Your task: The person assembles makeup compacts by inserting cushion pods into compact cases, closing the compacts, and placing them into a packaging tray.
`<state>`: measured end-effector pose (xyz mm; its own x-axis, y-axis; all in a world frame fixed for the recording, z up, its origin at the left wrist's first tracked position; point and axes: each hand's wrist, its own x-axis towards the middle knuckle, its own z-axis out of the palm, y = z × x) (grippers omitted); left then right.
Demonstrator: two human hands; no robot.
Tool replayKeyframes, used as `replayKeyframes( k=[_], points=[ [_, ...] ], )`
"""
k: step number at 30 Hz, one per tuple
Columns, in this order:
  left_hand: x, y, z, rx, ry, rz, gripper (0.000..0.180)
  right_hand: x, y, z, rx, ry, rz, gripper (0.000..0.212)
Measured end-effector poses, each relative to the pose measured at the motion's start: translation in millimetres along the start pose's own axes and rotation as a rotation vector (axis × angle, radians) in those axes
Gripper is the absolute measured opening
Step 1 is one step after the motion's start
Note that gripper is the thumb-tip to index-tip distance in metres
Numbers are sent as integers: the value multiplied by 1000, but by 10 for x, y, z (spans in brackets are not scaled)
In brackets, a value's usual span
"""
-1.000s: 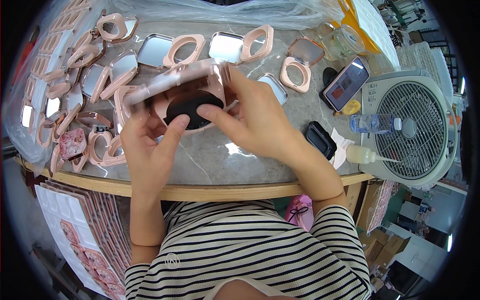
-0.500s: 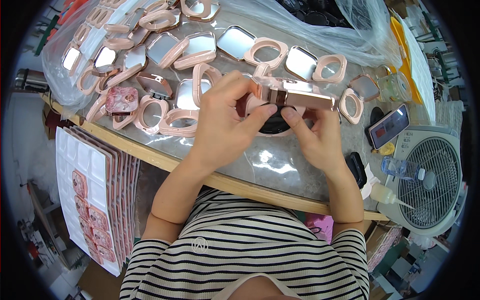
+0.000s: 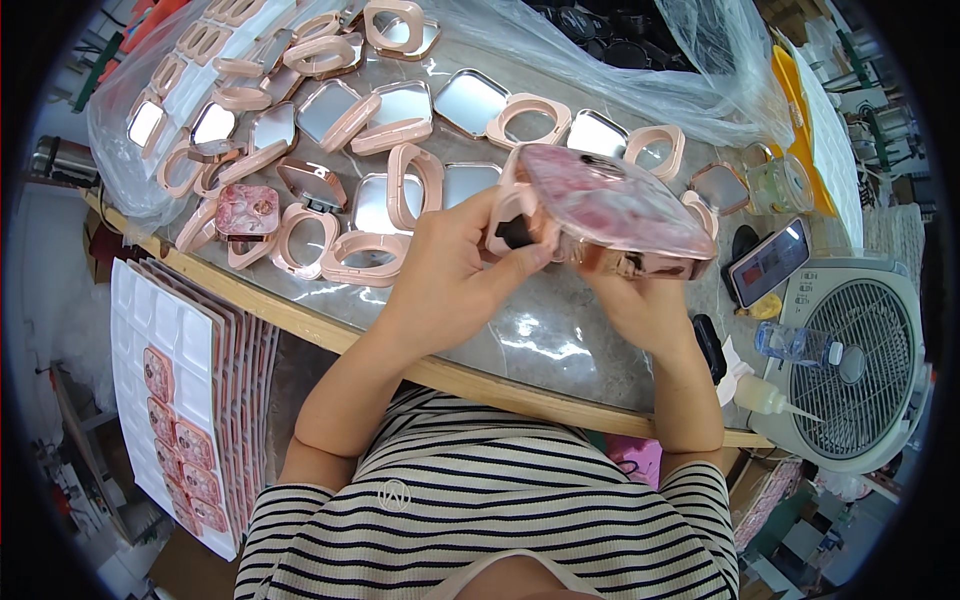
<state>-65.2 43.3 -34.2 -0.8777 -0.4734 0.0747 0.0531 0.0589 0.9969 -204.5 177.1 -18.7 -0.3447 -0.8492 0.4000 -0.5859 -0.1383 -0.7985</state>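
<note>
Above the table's near part, a compact case with a pink marbled lid and rose-gold rim is held tilted, its lid facing up. My left hand grips its left end, thumb along the edge by a small black piece. My right hand holds the same compact from below; its fingers are hidden behind it. Beyond my hands lie several open pale-pink compacts with mirrors and ring-shaped bases. A closed marbled compact rests on others to the left.
White trays with marbled lids stand stacked below the table's left edge. Black round parts lie in clear plastic at the back. On the right are a glass jar, a phone, a nozzle bottle, a water bottle and a fan.
The compact has been turned over toward me: before, its edge and a black round part inside showed under my thumbs; now its marbled lid shows. My right thumb has gone out of sight beneath it.
</note>
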Motion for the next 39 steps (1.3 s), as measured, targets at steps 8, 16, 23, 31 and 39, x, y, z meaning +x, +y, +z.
replayKeyframes(
  k=[8,16,23,31,39],
  points=[
    [14,-81,107,92,226,189,15,-40,39,134,-57,99,85,32],
    [6,-73,128,538,316,483,22,-115,122,49,-194,114,22,35],
    [-54,-20,44,-49,267,151,38,-5,91,63,30,88,31,34],
    [-199,-73,91,208,271,167,36,-80,60,189,142,174,144,25],
    [-214,-198,70,71,347,112,46,-43,64,115,-35,125,160,28]
  ],
)
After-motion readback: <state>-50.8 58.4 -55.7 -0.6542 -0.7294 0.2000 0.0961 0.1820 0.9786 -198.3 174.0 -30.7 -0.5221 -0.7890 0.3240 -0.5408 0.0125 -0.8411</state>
